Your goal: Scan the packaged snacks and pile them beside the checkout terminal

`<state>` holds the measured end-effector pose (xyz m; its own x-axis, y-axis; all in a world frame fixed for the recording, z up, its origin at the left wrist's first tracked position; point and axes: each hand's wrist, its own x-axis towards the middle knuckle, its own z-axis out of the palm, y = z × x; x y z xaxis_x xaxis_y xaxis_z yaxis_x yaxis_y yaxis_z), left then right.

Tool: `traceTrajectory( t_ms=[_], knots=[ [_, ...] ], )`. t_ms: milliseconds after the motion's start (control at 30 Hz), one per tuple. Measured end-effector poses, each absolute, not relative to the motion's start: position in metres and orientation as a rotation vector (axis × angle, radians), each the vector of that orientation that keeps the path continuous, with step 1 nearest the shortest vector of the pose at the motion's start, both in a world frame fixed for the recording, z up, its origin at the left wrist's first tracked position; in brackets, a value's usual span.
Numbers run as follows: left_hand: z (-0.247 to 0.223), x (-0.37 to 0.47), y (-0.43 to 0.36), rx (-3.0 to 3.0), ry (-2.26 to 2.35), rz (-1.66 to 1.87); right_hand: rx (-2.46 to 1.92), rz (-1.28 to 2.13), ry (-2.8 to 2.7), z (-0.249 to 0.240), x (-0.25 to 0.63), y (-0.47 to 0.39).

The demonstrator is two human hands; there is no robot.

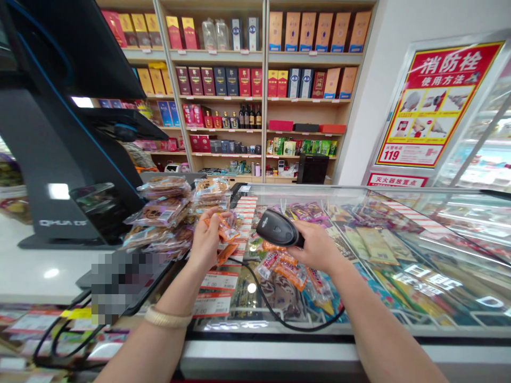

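Observation:
My left hand [205,242] is closed on a small orange snack packet [224,227], held above the price labels on the glass. In my right hand [317,246] is a black barcode scanner [277,229], its head turned left toward the packet. A black cable [263,298] loops from under my left hand across the glass to the right. Below the scanner, several orange snack packets [290,271] lie in a loose heap on the glass lid. Left of my left hand, clear-wrapped packs of flat brown food [163,210] are piled up.
The glass-topped freezer [399,314] holds bagged goods under its lid. At left stands a dark checkout terminal [75,213] on a white counter [24,276]. Shelves [223,56] of boxes and bottles line the back wall. A red and yellow poster [439,101] hangs at right.

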<state>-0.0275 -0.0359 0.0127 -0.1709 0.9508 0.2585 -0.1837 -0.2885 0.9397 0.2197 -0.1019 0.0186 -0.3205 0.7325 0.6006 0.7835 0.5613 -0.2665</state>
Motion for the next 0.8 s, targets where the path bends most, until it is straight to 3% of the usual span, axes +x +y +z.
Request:
traceTrajectory(
  t_ms=[800],
  knots=[
    [0.0044, -0.0244, -0.0333, 1.528, 1.032, 1.611, -1.196, -0.122, -2.143, 0.0185, 0.2179, -0.1038]
  ],
)
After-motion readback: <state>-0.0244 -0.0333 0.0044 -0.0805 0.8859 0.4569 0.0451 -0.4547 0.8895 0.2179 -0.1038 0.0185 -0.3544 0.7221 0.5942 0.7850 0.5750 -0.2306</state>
